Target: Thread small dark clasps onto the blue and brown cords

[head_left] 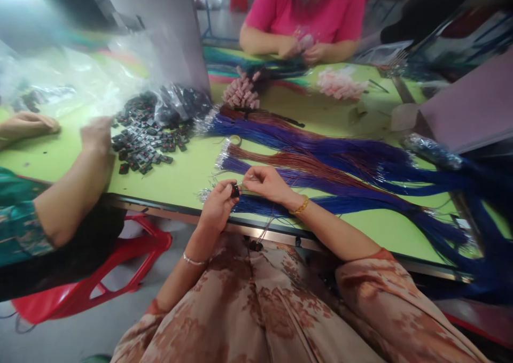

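My left hand [218, 205] is closed on a small black connector housing [234, 191], held just above the table's front edge. Close beside it, my right hand [266, 184] pinches a thin wire at the housing's right side; the wire's tip is too small to make out. Bundles of brown and purple wires [296, 173] with silvery ends lie behind my hands. Under my right wrist runs a bundle of blue wires [340, 203]. Another black housing [255, 245] with wires on it hangs at the table edge near my lap.
A heap of black housings [146, 133] lies to the left, beside a clear plastic bag [176, 103]. A roll of tape [234, 140] sits behind the wires. Co-workers' arms [76, 181] are at the left, and a person in pink [306, 15] works opposite. A red stool [132, 261] stands at left.
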{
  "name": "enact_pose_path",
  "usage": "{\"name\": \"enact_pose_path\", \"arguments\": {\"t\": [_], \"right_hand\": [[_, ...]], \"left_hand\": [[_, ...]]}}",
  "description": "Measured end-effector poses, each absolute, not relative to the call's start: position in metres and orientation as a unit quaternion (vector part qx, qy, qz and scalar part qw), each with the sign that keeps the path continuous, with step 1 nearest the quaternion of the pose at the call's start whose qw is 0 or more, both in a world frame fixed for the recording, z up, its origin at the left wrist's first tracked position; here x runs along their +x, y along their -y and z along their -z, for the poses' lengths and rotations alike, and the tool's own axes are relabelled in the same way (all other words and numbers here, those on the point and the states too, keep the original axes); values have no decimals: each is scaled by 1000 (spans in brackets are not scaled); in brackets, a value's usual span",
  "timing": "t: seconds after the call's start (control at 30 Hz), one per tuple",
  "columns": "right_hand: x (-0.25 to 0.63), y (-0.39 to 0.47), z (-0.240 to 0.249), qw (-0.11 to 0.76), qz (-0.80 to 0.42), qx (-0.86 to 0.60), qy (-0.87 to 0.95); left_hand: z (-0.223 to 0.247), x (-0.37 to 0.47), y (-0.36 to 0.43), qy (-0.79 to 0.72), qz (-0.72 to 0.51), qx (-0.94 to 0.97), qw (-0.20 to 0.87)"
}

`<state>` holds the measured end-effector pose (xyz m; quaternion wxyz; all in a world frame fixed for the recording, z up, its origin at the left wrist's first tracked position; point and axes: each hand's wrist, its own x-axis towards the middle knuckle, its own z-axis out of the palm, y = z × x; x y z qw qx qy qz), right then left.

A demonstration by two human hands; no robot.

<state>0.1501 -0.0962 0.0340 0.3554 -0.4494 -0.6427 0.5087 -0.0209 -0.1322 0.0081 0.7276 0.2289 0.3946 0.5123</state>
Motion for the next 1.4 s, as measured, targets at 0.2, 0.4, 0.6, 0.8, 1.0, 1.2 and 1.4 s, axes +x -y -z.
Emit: {"name": "enact_pose_path", "arguments": {"t": [0.2, 0.4, 0.6, 0.8, 1.0, 1.2, 1.4], "right_hand": [[150, 102, -34, 350, -498, -452, 653], [149, 108, -33, 340, -413, -473, 700], [151, 108, -30, 310, -359, -472, 743], [150, 109, -33, 285, -355, -467, 758], [147, 110, -32, 284, -355, -483, 749], [147, 110, -31, 280, -361, -483, 747], [146, 110, -31, 279, -360, -483, 748]], "left_hand": [[-6, -21, 132, -382, -514, 219, 736], [-3, -21, 131, -369, -504, 209, 752], [-1, -21, 131, -364, -502, 204, 758], [2, -22, 130, -358, -502, 204, 760], [3, -22, 132, -358, -509, 207, 755], [3, -21, 132, -359, -517, 208, 749], [3, -21, 132, -371, -521, 210, 739]]}}
